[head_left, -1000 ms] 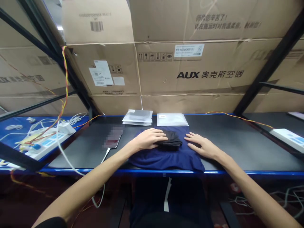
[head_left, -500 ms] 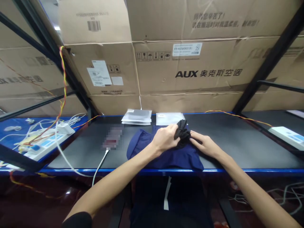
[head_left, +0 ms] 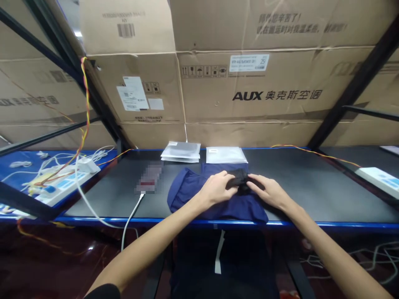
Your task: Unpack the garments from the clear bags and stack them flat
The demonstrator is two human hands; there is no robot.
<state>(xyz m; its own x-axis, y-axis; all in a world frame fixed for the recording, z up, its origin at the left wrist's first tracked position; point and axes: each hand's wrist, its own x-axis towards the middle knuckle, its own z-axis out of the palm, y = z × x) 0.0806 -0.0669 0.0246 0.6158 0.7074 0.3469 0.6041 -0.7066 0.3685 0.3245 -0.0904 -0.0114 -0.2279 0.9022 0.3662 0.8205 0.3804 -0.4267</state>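
Observation:
A crumpled black cloth rests on a navy blue fabric item spread over the dark worktop. My left hand grips the left side of the black cloth between thumb and fingers. From the other side, my right hand pinches the cloth's right edge with its fingertips. Behind the navy fabric lie flat translucent packets, a stack on the left and another packet nearer the middle. The black cloth's exact kind cannot be made out, as it is bunched up and partly covered by my fingers.
A blurred-out phone-like object with a white cable lies left on the worktop. Power strips stand at the left and right. Large cardboard walls off the back between black metal posts.
My left hand has lowered the bunched black cloth onto the navy fabric, and the cloth now lies flatter. My right fingers have closed on its right edge. The view has shifted slightly.

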